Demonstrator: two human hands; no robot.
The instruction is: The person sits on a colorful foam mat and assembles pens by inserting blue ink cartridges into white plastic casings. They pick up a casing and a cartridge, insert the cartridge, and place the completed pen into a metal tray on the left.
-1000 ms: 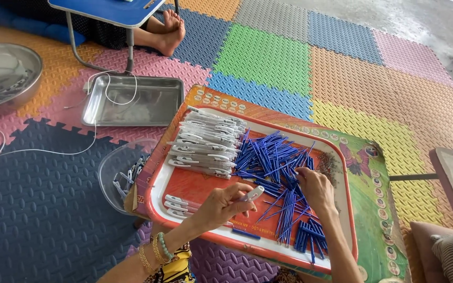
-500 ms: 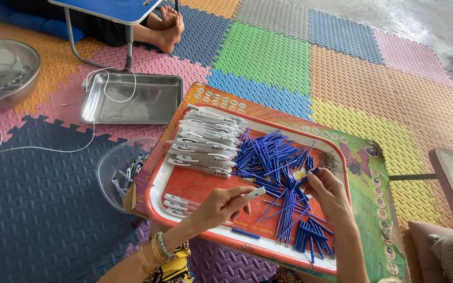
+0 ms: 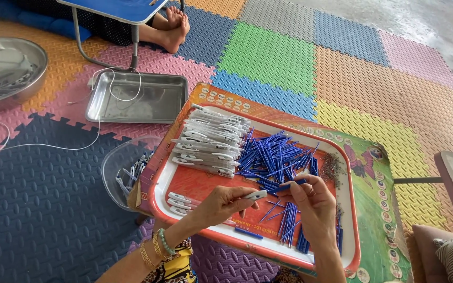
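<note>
My left hand (image 3: 220,205) pinches a white pen barrel (image 3: 255,195) over the red tray (image 3: 195,183). My right hand (image 3: 315,205) holds a thin blue pen part (image 3: 292,183) close to the barrel's tip. A stack of white pen barrels (image 3: 211,140) fills the tray's far left. Behind my right hand lies a heap of blue pen parts (image 3: 271,157), and more blue pieces (image 3: 288,226) are strewn near the tray's front edge. A few white barrels (image 3: 178,202) rest at the tray's near left corner.
The tray sits on a low colourful table (image 3: 394,209) over foam floor mats. A clear bowl (image 3: 119,173) with pen pieces stands to its left. Beyond are a rectangular metal tray (image 3: 132,99), a round metal basin (image 3: 6,73), a white cable and another person's bare feet (image 3: 174,23).
My right hand lifted a blue part from the heap and brought it toward the white barrel in my left hand. The two hands have come closer together.
</note>
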